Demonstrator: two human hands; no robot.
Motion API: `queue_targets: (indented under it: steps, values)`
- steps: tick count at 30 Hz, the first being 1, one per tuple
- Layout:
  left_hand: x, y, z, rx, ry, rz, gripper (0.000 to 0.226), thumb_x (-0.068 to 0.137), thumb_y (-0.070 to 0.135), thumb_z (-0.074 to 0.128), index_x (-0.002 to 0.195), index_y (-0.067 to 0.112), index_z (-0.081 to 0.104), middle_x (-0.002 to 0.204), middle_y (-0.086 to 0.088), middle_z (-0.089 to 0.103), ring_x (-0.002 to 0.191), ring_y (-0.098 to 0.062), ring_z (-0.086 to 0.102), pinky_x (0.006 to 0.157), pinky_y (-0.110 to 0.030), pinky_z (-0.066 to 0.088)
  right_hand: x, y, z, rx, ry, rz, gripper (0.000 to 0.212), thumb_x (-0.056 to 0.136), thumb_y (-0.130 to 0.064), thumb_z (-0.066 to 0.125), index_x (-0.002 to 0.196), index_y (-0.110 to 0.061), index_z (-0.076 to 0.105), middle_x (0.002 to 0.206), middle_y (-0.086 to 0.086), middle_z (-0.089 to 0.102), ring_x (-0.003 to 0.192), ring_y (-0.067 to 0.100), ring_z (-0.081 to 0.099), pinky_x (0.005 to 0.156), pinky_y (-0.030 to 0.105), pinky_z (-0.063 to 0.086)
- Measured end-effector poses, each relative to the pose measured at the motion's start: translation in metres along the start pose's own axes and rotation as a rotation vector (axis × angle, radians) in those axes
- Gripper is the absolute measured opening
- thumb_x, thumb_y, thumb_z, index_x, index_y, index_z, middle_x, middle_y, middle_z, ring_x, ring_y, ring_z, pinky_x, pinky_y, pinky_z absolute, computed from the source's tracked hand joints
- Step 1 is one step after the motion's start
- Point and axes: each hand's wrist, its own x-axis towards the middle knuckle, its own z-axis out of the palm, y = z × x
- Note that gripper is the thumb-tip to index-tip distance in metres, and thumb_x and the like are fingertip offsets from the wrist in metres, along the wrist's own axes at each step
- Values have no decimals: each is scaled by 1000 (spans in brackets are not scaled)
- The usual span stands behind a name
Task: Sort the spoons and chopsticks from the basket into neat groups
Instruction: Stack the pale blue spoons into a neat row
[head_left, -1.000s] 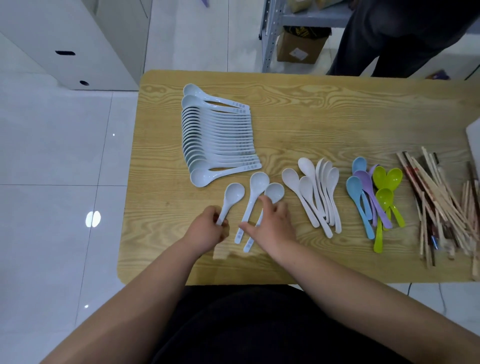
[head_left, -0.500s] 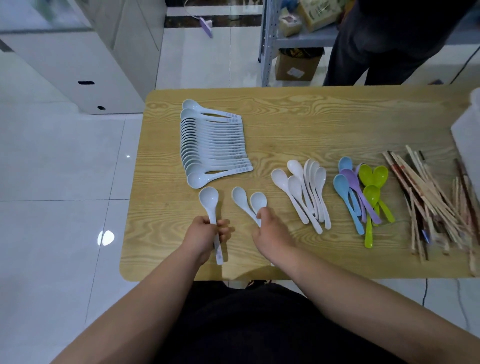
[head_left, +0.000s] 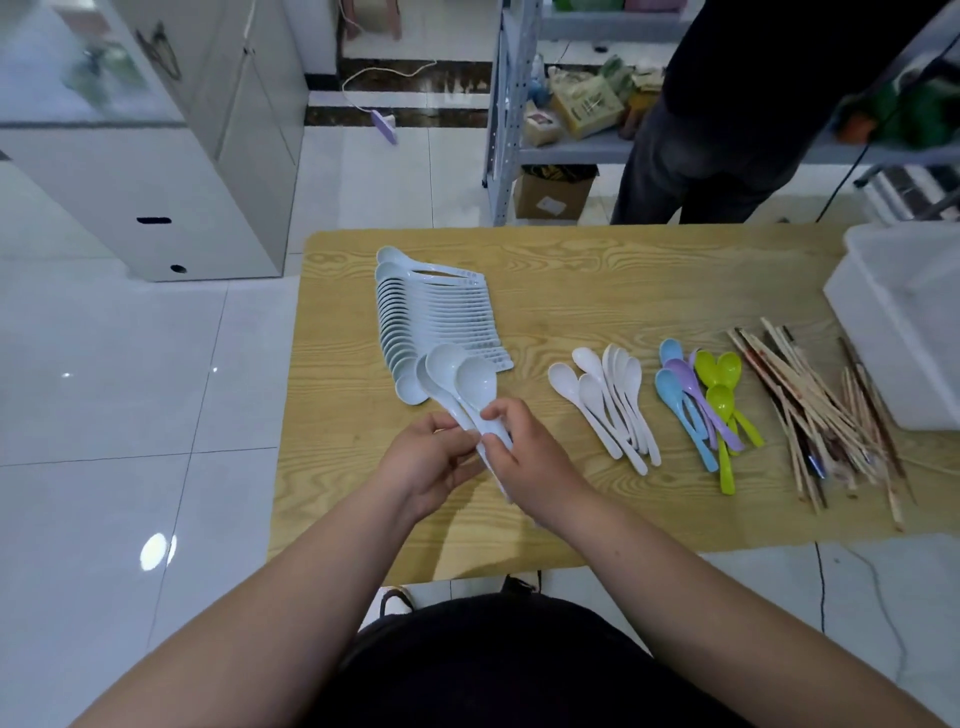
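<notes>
A small bundle of glossy pale spoons is gripped by the handles between the left hand and right hand, with the handle ends hidden behind the fingers. Just beyond the hands, an overlapping row of matching spoons lies on the wood-grain bench. Right of the hands lie white spoons, coloured spoons, rough chopsticks and a white basket cut off by the frame, with glossy floor tiles around the bench.

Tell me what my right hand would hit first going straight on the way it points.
Probably the near end of the pale blue spoon row, though the right hand, gripping the held spoons, may pass above.
</notes>
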Motion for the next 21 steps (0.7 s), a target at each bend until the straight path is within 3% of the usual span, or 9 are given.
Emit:
queue_targets:
  steps: [3, 6, 7, 9, 11, 15, 19, 21]
  values:
    - [-17, 7, -16, -25, -18, 46, 31, 88, -6, 63, 116, 0, 52, 88, -16, 72, 69, -20, 71, 72, -38, 58, -7, -22, 12, 147, -31, 24, 24, 101, -19, 52, 124, -25, 46, 105, -8, 58, 76, 14, 69, 65, 33, 57]
    - [-30, 17, -30, -71, -44, 97, 12, 95, -2, 59, 100, 7, 52, 96, -17, 72, 82, -22, 74, 76, -35, 59, -10, -41, 23, 238, -23, 39, 25, 100, -15, 53, 123, -24, 48, 104, -5, 57, 61, 11, 65, 55, 28, 52]
    - [-33, 23, -34, -109, -74, 112, 5, 99, 4, 55, 103, 6, 54, 107, -19, 71, 93, -27, 73, 81, -37, 59, -10, -46, 27, 254, -22, 40, 25, 100, -15, 53, 123, -24, 50, 106, -2, 57, 60, 12, 62, 55, 29, 51]
    - [-40, 35, -41, -201, -103, 138, 24, 105, 17, 46, 120, 1, 56, 121, -23, 68, 110, -36, 68, 93, -44, 56, -12, -56, 34, 305, -38, 42, 27, 99, -14, 54, 123, -25, 52, 110, 3, 58, 60, 14, 59, 56, 31, 50]
    - [-44, 47, -49, -313, -55, 166, 34, 107, 26, 43, 125, -1, 54, 117, -24, 69, 107, -38, 69, 95, -50, 53, -16, -67, 41, 381, -68, 60, 27, 99, -13, 53, 123, -26, 53, 116, 7, 58, 59, 14, 57, 54, 30, 48]
    - [-52, 67, -70, -526, 57, 222, 34, 101, 26, 57, 130, 7, 54, 116, -16, 69, 102, -29, 72, 86, -47, 58, -26, -81, 56, 435, -159, 94, 26, 98, -11, 52, 117, -28, 55, 117, 4, 58, 57, 16, 55, 52, 31, 45]
    - [-60, 63, -82, -459, 72, 259, 20, 102, 22, 54, 120, 15, 61, 101, -11, 69, 100, -26, 67, 95, -45, 53, -36, -86, 66, 450, -196, 98, 25, 98, -11, 53, 115, -29, 58, 119, 4, 60, 60, 19, 61, 55, 33, 50]
    - [-61, 62, -84, -428, 109, 270, 13, 101, 21, 56, 112, 14, 60, 96, -8, 60, 92, -22, 62, 90, -42, 53, -41, -89, 69, 410, -197, 87, 25, 99, -11, 51, 116, -28, 57, 121, 3, 61, 66, 22, 68, 62, 35, 57]
